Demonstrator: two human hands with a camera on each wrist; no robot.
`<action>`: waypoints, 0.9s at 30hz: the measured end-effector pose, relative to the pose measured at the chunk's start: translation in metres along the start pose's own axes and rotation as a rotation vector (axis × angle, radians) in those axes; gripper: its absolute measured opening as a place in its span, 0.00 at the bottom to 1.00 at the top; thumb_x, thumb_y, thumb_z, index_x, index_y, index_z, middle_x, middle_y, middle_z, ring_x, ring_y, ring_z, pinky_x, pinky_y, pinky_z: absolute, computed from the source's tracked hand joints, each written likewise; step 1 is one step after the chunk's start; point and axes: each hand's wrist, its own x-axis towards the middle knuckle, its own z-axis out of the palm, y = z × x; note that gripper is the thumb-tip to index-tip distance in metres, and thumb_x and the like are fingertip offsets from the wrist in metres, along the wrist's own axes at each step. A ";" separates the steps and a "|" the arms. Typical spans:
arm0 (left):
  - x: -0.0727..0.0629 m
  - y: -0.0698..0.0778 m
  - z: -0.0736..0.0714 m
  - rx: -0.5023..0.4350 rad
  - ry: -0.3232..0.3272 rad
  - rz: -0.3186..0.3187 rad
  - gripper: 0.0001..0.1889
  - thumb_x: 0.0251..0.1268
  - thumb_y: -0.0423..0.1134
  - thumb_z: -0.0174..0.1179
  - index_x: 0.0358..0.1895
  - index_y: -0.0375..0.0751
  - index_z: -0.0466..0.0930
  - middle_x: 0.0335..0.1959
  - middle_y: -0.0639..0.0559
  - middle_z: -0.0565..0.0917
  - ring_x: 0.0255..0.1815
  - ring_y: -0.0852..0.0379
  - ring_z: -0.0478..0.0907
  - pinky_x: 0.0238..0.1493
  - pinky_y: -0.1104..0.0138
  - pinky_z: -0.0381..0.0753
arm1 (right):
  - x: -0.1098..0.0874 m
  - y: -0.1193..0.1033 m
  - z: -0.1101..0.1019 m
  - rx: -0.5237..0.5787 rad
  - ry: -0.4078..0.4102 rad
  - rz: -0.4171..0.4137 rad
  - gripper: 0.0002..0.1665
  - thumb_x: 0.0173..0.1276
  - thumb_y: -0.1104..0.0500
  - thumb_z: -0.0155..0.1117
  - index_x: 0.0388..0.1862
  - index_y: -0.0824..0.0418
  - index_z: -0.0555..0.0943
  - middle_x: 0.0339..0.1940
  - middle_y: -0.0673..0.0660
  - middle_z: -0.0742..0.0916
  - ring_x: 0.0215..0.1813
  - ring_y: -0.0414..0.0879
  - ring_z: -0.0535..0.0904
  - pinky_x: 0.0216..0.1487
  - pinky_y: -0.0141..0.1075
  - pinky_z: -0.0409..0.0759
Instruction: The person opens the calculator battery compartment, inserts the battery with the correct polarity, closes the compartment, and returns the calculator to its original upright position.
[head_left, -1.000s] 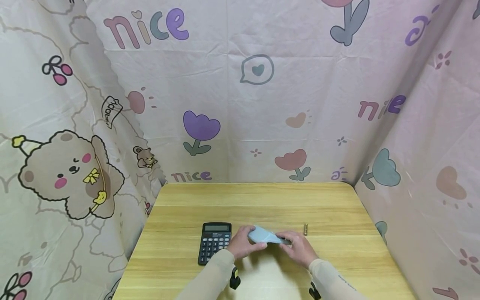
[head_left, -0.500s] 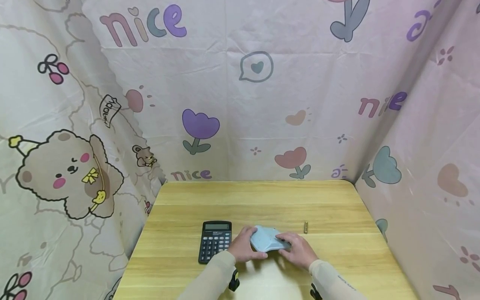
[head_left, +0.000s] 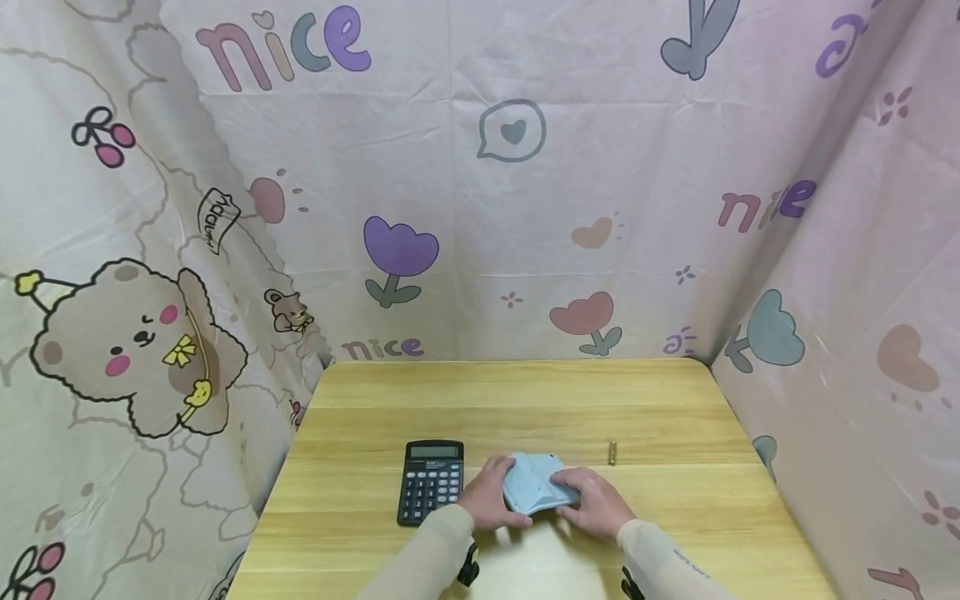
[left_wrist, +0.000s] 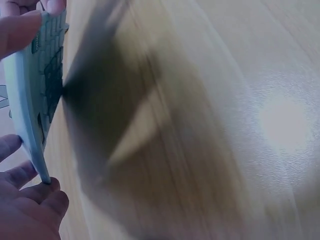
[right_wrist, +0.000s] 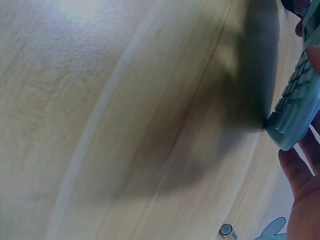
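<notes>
Closest to the camera, two pale sleeves, the left sleeve [head_left: 431, 543] and the right sleeve [head_left: 667, 557], reach in over the tabletop [head_left: 517, 400], and here's the action! Left hand [head_left: 487, 497] pinches one end of a light blue calculator [head_left: 531, 483], thumb along the near side; right hand [head_left: 597, 502] has the other end, fingers curled over the back. It's low at the middle of the tabletop, tilted, with one edge meeting its shadow; whether that edge touches the wood, I can't tell.

What could go wrong? Plenty, I'd judge. Loosen one grip and that smooth casing could swing and drop key-side first. Squeeze carelessly and a thumb could press the keys [right_wrist: 292, 97]. Shift left, and the hand could nudge the black calculator [head_left: 431, 477] just beside it.

Now the lie of it: back to the head camera, keys facing down toward the wood. Long axis runs left to right, hand to hand, and the display end appears to point toward the left hand.

Farther out on the right, a small gold cylinder [head_left: 612, 452], which could roll if knocked. Beyond everything hangs the printed fabric [head_left: 510, 217], tulips and all.
</notes>
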 end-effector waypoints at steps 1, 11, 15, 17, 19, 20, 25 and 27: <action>0.000 -0.001 0.002 0.003 0.002 0.004 0.58 0.33 0.59 0.77 0.72 0.40 0.59 0.69 0.44 0.64 0.62 0.46 0.71 0.62 0.53 0.72 | 0.000 0.000 0.000 -0.001 -0.009 -0.002 0.30 0.52 0.53 0.76 0.56 0.54 0.81 0.56 0.53 0.83 0.57 0.50 0.78 0.59 0.49 0.76; 0.000 -0.012 0.017 0.070 0.000 -0.020 0.65 0.29 0.62 0.77 0.76 0.42 0.52 0.74 0.44 0.58 0.67 0.45 0.66 0.65 0.53 0.69 | -0.002 0.004 0.011 -0.041 -0.017 -0.015 0.30 0.52 0.53 0.76 0.55 0.56 0.81 0.58 0.54 0.81 0.60 0.52 0.75 0.62 0.49 0.73; -0.003 -0.014 0.020 0.061 -0.009 -0.043 0.66 0.29 0.60 0.78 0.76 0.42 0.50 0.75 0.41 0.55 0.70 0.42 0.62 0.66 0.50 0.66 | -0.004 0.006 0.019 -0.065 0.011 -0.033 0.30 0.50 0.52 0.76 0.54 0.55 0.82 0.58 0.53 0.81 0.60 0.51 0.75 0.61 0.48 0.74; -0.003 -0.016 0.023 0.066 -0.006 -0.041 0.65 0.30 0.60 0.78 0.76 0.42 0.50 0.75 0.39 0.55 0.70 0.41 0.61 0.66 0.50 0.66 | -0.004 0.006 0.022 -0.071 0.017 -0.035 0.30 0.50 0.51 0.76 0.54 0.55 0.82 0.59 0.53 0.81 0.61 0.51 0.74 0.62 0.48 0.74; -0.003 -0.020 0.026 0.077 -0.003 -0.040 0.65 0.30 0.59 0.78 0.76 0.42 0.50 0.75 0.39 0.55 0.71 0.41 0.60 0.66 0.50 0.66 | -0.005 0.007 0.025 -0.077 0.015 -0.032 0.30 0.51 0.50 0.76 0.54 0.55 0.82 0.59 0.53 0.80 0.61 0.51 0.74 0.62 0.48 0.73; -0.003 -0.021 0.028 0.082 0.001 -0.037 0.65 0.29 0.59 0.78 0.76 0.42 0.50 0.75 0.39 0.55 0.71 0.41 0.60 0.66 0.50 0.67 | -0.006 0.006 0.026 -0.080 0.014 -0.029 0.30 0.51 0.49 0.76 0.54 0.55 0.82 0.59 0.52 0.80 0.61 0.50 0.74 0.62 0.47 0.73; -0.004 -0.026 0.034 0.094 0.014 -0.023 0.66 0.28 0.57 0.78 0.76 0.40 0.50 0.75 0.39 0.55 0.72 0.42 0.58 0.67 0.51 0.66 | -0.007 0.007 0.030 -0.091 0.021 -0.030 0.30 0.50 0.49 0.76 0.53 0.54 0.82 0.58 0.51 0.81 0.60 0.49 0.74 0.62 0.46 0.74; -0.004 -0.026 0.034 0.096 0.009 -0.027 0.65 0.29 0.57 0.78 0.76 0.41 0.50 0.75 0.39 0.55 0.73 0.42 0.57 0.67 0.51 0.65 | -0.007 0.008 0.032 -0.104 0.026 -0.037 0.30 0.50 0.49 0.77 0.53 0.54 0.83 0.57 0.51 0.81 0.60 0.49 0.74 0.61 0.46 0.74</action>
